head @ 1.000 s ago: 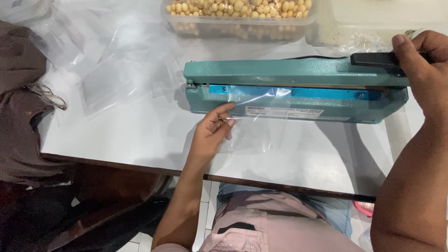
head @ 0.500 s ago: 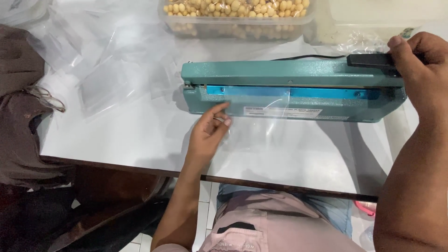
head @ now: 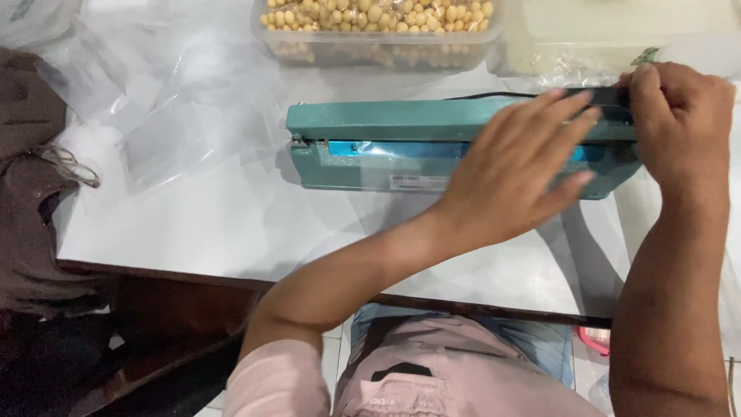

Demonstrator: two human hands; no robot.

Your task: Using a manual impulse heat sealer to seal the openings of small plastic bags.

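A teal impulse sealer (head: 370, 123) lies across the white table (head: 193, 224). Its arm is down on a clear plastic bag (head: 401, 179), which sticks out from the jaw toward me. My right hand (head: 683, 116) grips the black handle (head: 606, 96) at the sealer's right end. Reaching across in front of the right half of the sealer is my left hand (head: 517, 170), fingers spread and pointing at the handle. It holds nothing, and it hides that part of the sealer and bag.
A clear tub of pale round beans (head: 378, 19) stands just behind the sealer, with a white container (head: 617, 31) to its right. Loose clear bags (head: 170, 139) lie at the left. A brown cloth (head: 27, 193) hangs by the table's left edge.
My left hand has left the bag near the middle of the sealer and swung right, toward the handle. My right hand stays on the handle with the arm pressed down.
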